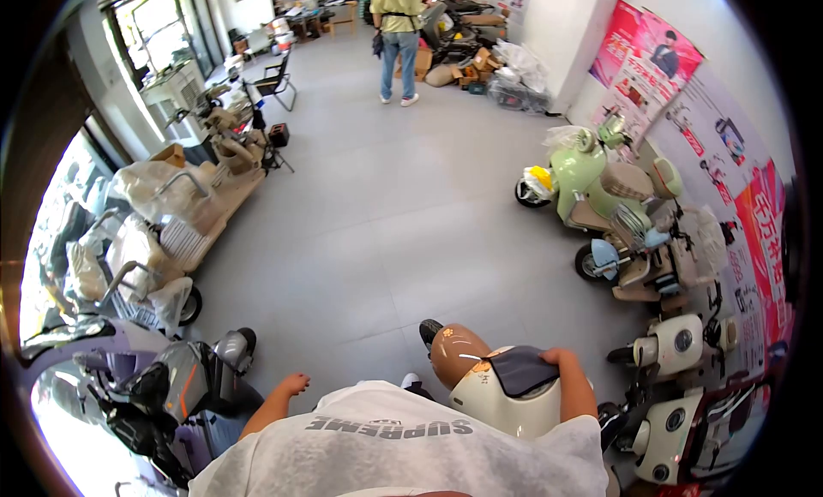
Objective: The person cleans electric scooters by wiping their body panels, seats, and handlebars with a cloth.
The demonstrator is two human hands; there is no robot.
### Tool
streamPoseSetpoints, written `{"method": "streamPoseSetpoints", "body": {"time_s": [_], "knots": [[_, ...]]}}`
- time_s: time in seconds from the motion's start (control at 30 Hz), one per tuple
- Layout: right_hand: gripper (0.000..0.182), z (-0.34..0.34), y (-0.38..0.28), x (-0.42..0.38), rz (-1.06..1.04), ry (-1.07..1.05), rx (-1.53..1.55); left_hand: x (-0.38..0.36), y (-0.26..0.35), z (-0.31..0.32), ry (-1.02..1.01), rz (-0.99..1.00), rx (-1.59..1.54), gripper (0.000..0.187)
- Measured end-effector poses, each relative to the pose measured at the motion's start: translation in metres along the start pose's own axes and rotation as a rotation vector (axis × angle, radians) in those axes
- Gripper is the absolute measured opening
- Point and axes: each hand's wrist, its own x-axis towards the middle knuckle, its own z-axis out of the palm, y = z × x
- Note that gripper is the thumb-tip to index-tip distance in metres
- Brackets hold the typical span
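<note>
Resting on the edge of the grey cover (519, 373), the right hand (559, 358): grip can't be told. Left hand (296, 384) is held loosely open. Brown-and-cream scooter (459, 353) is parked under the cover. Grey tiled floor (369, 197) is flanked by vehicles (587, 180).

The floor (386, 197) was grey and smooth, with thin joints visible. Standing on it were a brown-and-cream scooter (463, 356), a pale green scooter (576, 178) and a black folding chair (274, 80); plastic-wrapped items (518, 92) lay beside a white wall (583, 43).
</note>
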Motion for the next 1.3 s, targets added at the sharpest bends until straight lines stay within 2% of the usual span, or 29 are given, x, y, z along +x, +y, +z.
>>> {"method": "streamPoseSetpoints", "body": {"time_s": [0.07, 0.17, 0.4, 0.57, 0.6, 0.73, 0.83, 0.9, 1.07, 1.23, 1.3], "knots": [[0.069, 0.001, -0.02, 0.022, -0.054, -0.159, -0.151, -0.018, 0.0, 0.015, 0.047, -0.007, -0.086, 0.037], [0.07, 0.015, -0.048, 0.049, -0.064, -0.216, -0.231, -0.039, -0.016, 0.032, 0.095, -0.021, -0.139, 0.034], [0.072, 0.056, -0.091, 0.096, 0.008, -0.133, -0.287, -0.098, -0.1, 0.088, 0.192, -0.243, -0.356, 0.033], [0.074, 0.079, -0.107, 0.108, 0.042, -0.057, -0.288, -0.131, -0.15, 0.123, 0.142, -0.392, -0.47, 0.038], [0.074, 0.082, -0.11, 0.108, 0.027, -0.066, -0.311, -0.139, -0.158, 0.122, 0.051, -0.189, -0.213, 0.041], [0.074, 0.098, -0.13, 0.1, -0.023, -0.082, -0.39, -0.131, -0.166, 0.125, 0.057, -0.168, -0.223, 0.043], [0.075, 0.117, -0.148, 0.09, -0.062, -0.067, -0.476, -0.118, -0.15, 0.109, 0.061, -0.071, -0.113, 0.044], [0.075, 0.136, -0.162, 0.078, -0.088, -0.031, -0.553, -0.117, -0.115, 0.097, 0.127, -0.316, -0.463, 0.045], [0.075, 0.192, -0.179, 0.051, -0.108, 0.148, -0.764, -0.07, -0.104, 0.044, 0.099, -0.15, -0.405, 0.037], [0.075, 0.221, -0.162, 0.021, -0.114, 0.369, -0.766, -0.026, -0.1, -0.026, 0.014, -0.144, -0.226, 0.039], [0.072, 0.23, -0.155, 0.002, -0.105, 0.501, -0.781, -0.006, -0.104, -0.062, -0.057, 0.069, 0.081, 0.04]]}}
